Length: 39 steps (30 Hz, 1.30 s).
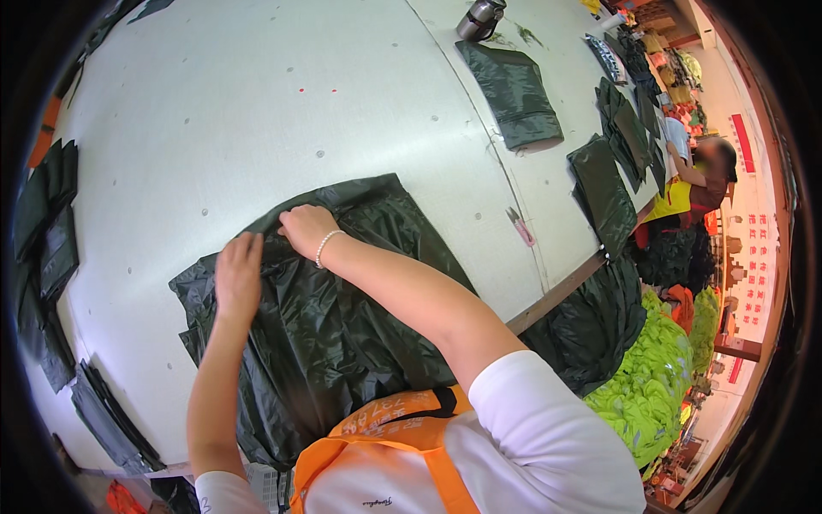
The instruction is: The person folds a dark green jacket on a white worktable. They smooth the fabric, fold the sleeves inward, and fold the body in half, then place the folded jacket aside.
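A dark green, shiny garment [342, 325] lies spread on the white table in front of me, its lower part reaching to my body. Its far edge looks like a folded band, with gathers running down from it. My right hand [306, 230], with a beaded bracelet at the wrist, is closed on this band with its fingers curled. Just to the left, my left hand [238, 278] rests on the garment near the same edge, fingers stretched out and slightly blurred. Part of the band between the hands is hidden.
On the white table [257, 111] lie a folded dark piece [514, 94], pink-handled snips [521, 227] and a metal flask [480, 20]. Dark folded stacks [56, 257] line the left edge. Bright green garments [642, 377] are heaped at right; a person [698, 180] works beyond.
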Each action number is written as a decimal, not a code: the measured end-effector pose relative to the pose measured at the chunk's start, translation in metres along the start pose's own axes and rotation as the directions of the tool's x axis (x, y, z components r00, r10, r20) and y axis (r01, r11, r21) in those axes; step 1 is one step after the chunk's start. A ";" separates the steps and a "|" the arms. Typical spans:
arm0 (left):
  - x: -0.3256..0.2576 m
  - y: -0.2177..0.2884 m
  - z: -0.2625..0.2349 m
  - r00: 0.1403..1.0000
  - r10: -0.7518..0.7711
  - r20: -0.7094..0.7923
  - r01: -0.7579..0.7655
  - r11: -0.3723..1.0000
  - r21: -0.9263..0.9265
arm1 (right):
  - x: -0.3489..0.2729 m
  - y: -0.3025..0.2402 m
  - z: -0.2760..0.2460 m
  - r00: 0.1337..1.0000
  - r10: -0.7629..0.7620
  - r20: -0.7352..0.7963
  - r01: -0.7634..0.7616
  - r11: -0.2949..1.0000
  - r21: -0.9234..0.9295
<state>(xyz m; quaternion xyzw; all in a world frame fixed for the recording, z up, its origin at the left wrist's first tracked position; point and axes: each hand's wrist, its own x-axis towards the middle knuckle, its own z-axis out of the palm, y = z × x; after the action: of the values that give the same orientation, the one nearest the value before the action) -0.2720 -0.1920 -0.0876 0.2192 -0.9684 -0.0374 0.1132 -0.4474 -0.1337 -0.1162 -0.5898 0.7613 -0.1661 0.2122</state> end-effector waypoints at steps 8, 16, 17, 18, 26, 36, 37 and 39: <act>0.008 0.069 0.029 0.977 -0.176 0.122 0.178 0.984 -0.005 | -0.026 -0.003 -0.027 0.982 -0.123 -0.145 0.084 0.965 -0.249; 0.051 0.095 0.021 0.958 -0.242 0.154 0.248 0.968 -0.022 | -0.056 0.038 -0.037 0.933 -0.067 -0.353 0.058 0.998 -0.038; 0.055 0.098 0.030 0.972 -0.214 0.099 0.225 0.968 -0.114 | -0.054 0.038 -0.036 0.931 -0.044 -0.363 0.035 0.999 -0.030; 0.058 0.104 0.037 0.983 -0.168 0.080 0.169 0.986 0.000 | -0.051 0.040 -0.036 0.915 -0.052 -0.399 0.031 0.998 -0.058; 0.064 0.113 0.045 0.975 -0.221 0.013 0.220 0.963 -0.156 | -0.043 0.086 -0.035 0.930 -0.013 -0.368 -0.022 0.996 -0.090; 0.085 0.106 0.054 0.851 -0.525 -0.013 0.404 0.671 -0.622 | -0.041 0.077 -0.046 0.870 -0.030 -0.492 0.127 0.978 0.165; 0.089 0.107 0.056 0.848 -0.531 0.000 0.413 0.660 -0.627 | -0.040 0.074 -0.047 0.855 -0.048 -0.516 0.147 0.977 0.152; 0.088 0.104 0.068 0.847 -0.530 -0.022 0.404 0.672 -0.621 | -0.041 0.074 -0.049 0.868 -0.052 -0.495 0.148 0.977 0.157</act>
<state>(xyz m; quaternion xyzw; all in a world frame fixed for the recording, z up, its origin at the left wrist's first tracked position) -0.4085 -0.1353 -0.1233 0.4164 -0.8005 -0.3442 0.2596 -0.5255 -0.0750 -0.1061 -0.5445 0.7391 -0.3919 0.0597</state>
